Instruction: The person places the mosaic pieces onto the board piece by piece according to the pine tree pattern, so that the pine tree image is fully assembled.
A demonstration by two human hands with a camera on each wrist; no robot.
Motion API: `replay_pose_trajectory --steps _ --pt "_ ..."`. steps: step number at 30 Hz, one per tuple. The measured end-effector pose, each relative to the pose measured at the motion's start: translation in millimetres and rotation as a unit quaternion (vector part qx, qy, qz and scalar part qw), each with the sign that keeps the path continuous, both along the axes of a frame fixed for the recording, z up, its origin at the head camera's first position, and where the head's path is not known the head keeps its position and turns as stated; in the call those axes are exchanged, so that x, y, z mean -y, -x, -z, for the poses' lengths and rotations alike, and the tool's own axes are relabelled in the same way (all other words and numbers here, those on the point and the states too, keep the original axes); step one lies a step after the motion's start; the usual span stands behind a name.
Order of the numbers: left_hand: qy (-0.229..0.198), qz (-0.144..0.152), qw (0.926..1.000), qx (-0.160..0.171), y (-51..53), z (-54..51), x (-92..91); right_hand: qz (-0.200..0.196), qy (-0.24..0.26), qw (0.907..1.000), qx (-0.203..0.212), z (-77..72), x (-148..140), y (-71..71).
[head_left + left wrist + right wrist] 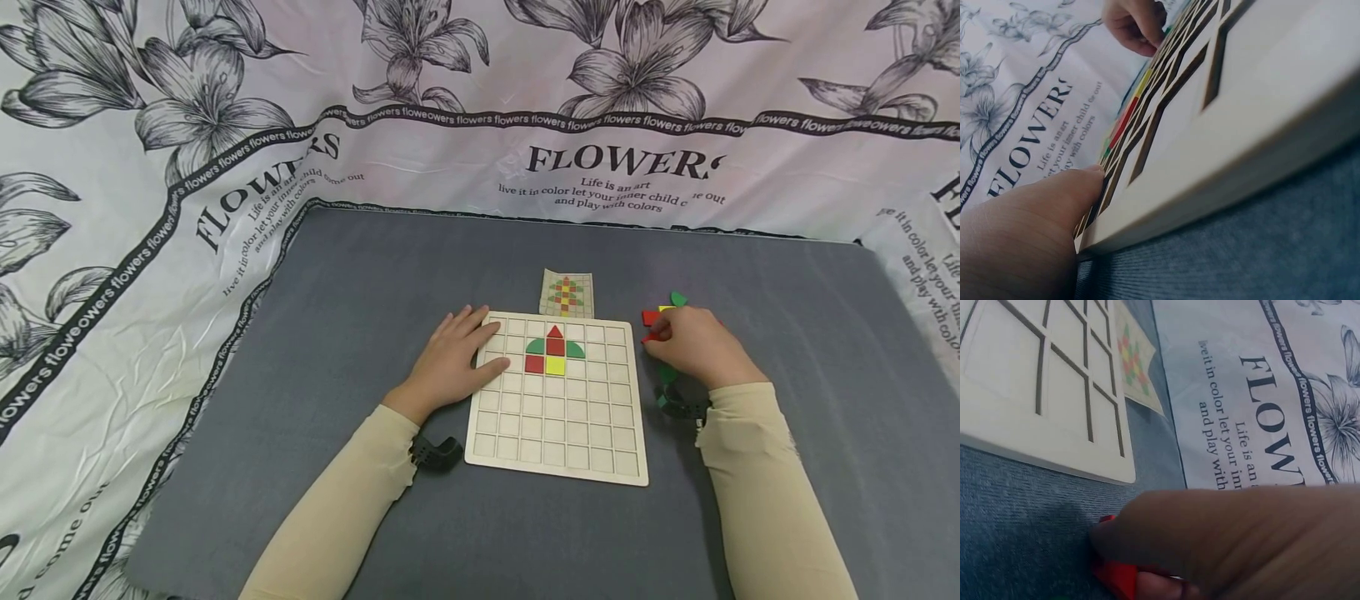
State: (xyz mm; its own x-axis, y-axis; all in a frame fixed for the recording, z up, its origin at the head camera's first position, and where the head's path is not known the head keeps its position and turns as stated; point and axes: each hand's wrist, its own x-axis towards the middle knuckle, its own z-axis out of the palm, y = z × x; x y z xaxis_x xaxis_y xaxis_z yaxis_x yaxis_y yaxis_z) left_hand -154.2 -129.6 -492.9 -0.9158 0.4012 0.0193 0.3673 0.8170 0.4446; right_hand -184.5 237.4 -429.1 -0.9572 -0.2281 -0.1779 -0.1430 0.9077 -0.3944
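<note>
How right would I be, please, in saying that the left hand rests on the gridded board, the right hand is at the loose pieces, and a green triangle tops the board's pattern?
The topmost triangle is red, not green, as the head view shows; the left hand does rest on the board, and the right hand is at the loose pieces.

From the head we look down and far over the whole board [555, 417]. At the left wrist we look low and close across the board towards the right hand [1135, 26]; at the right wrist we face far and left, close up. Both wrist views share board and far cloth [450, 171].
</note>
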Motion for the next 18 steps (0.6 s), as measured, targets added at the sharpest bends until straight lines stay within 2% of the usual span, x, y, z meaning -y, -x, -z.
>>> replay_pose_trajectory --steps 8,18 --pt "-0.006 0.002 1.0 -0.001 -0.8 -0.2 1.1 0.016 -0.003 0.9999 -0.003 -3.8 10 -1.6" --pt "-0.004 0.002 1.0 0.002 -0.4 0.2 1.2 -0.031 0.047 0.9984 0.007 -0.4 30 -4.0"
